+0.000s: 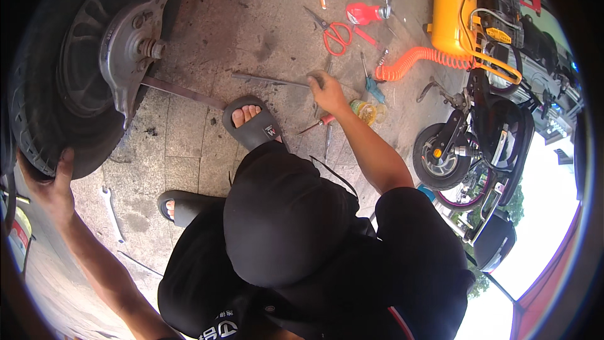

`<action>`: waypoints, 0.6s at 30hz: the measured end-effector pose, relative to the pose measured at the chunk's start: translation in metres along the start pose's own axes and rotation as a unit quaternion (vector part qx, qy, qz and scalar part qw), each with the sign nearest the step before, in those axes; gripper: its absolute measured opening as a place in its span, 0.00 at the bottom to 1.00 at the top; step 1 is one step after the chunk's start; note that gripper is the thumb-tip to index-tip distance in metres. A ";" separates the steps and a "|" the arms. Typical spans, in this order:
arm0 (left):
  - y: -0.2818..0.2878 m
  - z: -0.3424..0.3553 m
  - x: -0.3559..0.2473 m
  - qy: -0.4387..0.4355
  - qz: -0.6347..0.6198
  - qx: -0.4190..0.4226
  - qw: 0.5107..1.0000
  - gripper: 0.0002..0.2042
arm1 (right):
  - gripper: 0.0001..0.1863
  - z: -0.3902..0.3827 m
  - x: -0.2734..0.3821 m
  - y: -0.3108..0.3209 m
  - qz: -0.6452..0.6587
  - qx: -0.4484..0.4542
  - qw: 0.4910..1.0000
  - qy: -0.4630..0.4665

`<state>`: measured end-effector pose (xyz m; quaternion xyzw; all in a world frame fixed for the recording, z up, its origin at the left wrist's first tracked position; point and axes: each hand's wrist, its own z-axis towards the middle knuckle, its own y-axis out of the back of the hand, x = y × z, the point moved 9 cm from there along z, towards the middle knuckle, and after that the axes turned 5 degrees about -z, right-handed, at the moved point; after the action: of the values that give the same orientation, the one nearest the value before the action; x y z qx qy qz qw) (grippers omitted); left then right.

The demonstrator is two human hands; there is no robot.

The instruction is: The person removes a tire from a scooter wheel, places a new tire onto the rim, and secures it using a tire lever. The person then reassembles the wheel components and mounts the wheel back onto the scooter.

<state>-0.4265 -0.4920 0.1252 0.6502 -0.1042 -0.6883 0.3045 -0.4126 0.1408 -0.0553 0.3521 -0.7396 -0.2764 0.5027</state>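
Note:
My left hand grips the lower edge of a black tyre, thumb on the near side and fingers hidden behind it. The tyre sits on a dark wheel with a grey metal hub plate and a threaded axle. My right hand is closed around the end of a long thin metal bar, just above the floor. A flat metal bar runs from under the hub plate to my sandalled foot.
Red-handled scissors, a red bottle, a screwdriver and a yellowish jar lie about my right hand. A wrench lies at left. A yellow compressor with an orange coiled hose and a scooter stand at right.

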 end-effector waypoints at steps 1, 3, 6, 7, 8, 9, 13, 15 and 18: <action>0.004 -0.002 0.007 0.025 -0.017 -0.001 1.000 0.44 | 0.13 -0.017 -0.055 0.032 -0.033 -0.044 0.993 -0.101; 0.003 -0.003 0.009 0.032 -0.045 0.032 0.998 0.44 | 0.12 -0.066 -0.139 0.070 -0.012 -0.085 0.969 -0.233; 0.014 -0.005 0.006 0.053 -0.048 0.028 0.997 0.39 | 0.12 -0.154 -0.199 0.050 0.064 -0.010 0.938 -0.340; 0.015 -0.003 0.004 0.053 -0.047 0.047 0.996 0.38 | 0.12 -0.187 -0.211 0.032 0.110 0.017 0.910 -0.400; 0.018 -0.002 0.002 0.056 -0.042 0.052 0.996 0.38 | 0.12 -0.214 -0.215 0.015 0.167 0.047 0.882 -0.438; 0.016 -0.001 0.001 0.055 -0.045 0.082 0.994 0.38 | 0.13 -0.235 -0.217 0.000 0.143 0.075 0.869 -0.467; 0.029 0.005 0.006 0.079 -0.067 0.091 0.990 0.37 | 0.15 -0.283 -0.199 -0.045 0.000 0.215 0.873 -0.437; 0.039 0.009 0.011 0.097 -0.078 0.081 0.989 0.37 | 0.14 -0.303 -0.187 -0.064 -0.034 0.301 0.865 -0.401; 0.046 0.013 0.015 0.137 -0.075 0.082 0.984 0.38 | 0.13 -0.348 -0.178 -0.086 0.032 0.369 0.791 -0.488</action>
<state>-0.4258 -0.5407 0.1392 0.7673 -0.0686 -0.6025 0.2086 -0.0207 0.2126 -0.0999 0.3056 -0.9430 -0.1016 -0.0844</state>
